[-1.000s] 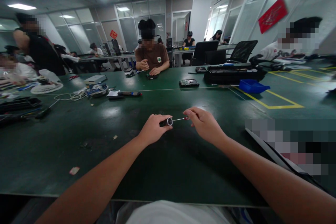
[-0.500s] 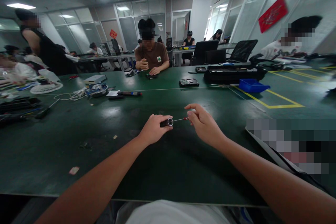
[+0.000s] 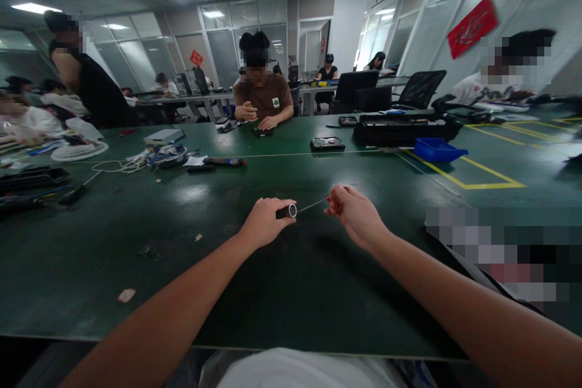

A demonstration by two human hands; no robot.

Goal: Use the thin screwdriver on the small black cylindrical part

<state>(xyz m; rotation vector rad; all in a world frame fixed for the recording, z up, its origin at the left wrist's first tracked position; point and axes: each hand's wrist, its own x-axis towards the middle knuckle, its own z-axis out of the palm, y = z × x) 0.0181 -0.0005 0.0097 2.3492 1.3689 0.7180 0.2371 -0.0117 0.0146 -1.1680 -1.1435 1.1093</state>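
Hands apart: left hand (image 3: 264,223) clamped round cylinder (image 3: 284,211), right hand (image 3: 357,212) pinching screwdriver (image 3: 313,204), over tabletop (image 3: 291,291), inward from near edge's middle. Tip at cylinder's ringed end; contact unclear. Best: brace cylinder, seat tip squarely, press lightly.

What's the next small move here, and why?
Probably square the thin tool in the right grip to the dark cylinder in the left grip: it slants toward the cylinder's ringed end in this view, and whether its tip is seated can't be told.
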